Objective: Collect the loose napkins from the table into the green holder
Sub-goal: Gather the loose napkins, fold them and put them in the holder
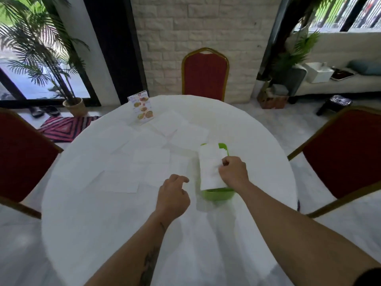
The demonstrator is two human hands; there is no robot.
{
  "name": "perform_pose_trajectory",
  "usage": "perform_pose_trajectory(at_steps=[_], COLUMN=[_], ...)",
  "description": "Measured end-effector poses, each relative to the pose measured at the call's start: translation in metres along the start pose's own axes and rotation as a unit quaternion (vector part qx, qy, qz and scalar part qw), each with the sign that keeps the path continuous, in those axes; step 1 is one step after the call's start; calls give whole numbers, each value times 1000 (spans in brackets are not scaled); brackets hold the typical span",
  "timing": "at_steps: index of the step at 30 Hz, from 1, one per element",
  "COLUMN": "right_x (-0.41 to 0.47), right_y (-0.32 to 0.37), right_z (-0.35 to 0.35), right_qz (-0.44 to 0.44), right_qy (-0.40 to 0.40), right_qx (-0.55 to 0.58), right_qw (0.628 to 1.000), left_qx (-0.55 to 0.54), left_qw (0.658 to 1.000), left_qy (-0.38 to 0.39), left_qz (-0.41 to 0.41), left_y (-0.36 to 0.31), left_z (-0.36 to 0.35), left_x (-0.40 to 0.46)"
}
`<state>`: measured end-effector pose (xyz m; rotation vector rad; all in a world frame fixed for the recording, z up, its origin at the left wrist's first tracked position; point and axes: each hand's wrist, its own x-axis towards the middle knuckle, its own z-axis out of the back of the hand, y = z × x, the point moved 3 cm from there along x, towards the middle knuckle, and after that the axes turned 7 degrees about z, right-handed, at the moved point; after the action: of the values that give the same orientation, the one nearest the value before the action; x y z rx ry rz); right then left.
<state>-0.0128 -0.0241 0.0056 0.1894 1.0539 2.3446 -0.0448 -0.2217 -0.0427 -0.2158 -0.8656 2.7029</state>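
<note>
The green holder (pixel 217 195) stands right of centre on the round white table (pixel 103 223). A white napkin (pixel 209 168) lies in it and covers most of it. My right hand (pixel 234 172) pinches that napkin's right edge, right above the holder. My left hand (pixel 172 198) hovers just left of the holder, fingers loosely curled, holding nothing. Several loose white napkins are spread flat over the table's middle and far side, such as one (pixel 151 155) ahead of my left hand and another (pixel 120 182) to its left.
A printed menu card (pixel 142 108) stands near the table's far left edge. Red chairs with gold frames stand at the far side (pixel 205 75), at the left (pixel 22 155) and at the right (pixel 346 151). A potted palm (pixel 75 106) is on the floor at the back left.
</note>
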Motion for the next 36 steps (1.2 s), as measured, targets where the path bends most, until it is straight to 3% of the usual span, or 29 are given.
perform_pose_trajectory(at_steps=[7,11,14,18,25,31,36], right_x=[30,36,25,11,7,-23,-44], right_y=[-20,-22,-19,-27,7,37,44], right_z=[9,5,-6,-18,-29,-72,-116], right_qz=[-18,101,196,220,223,216,164], right_qy=[60,61,126,201,151,183,210], right_qx=[-60,-213,-256,-319,-228,-145,-142], right_qw=[996,970,938,900,936,948,953], left_qx=[17,18,19,-21,-61,-32,64], left_qw=[999,999,999,998,990,986,994], left_qy=[33,33,23,-18,-15,5,58], left_qz=[-19,-12,10,54,125,165,74], left_y=[-36,-48,-52,-49,2,70,101], left_z=[-25,-36,-43,-42,-29,-6,9], left_x=[10,11,12,9,3,5,8])
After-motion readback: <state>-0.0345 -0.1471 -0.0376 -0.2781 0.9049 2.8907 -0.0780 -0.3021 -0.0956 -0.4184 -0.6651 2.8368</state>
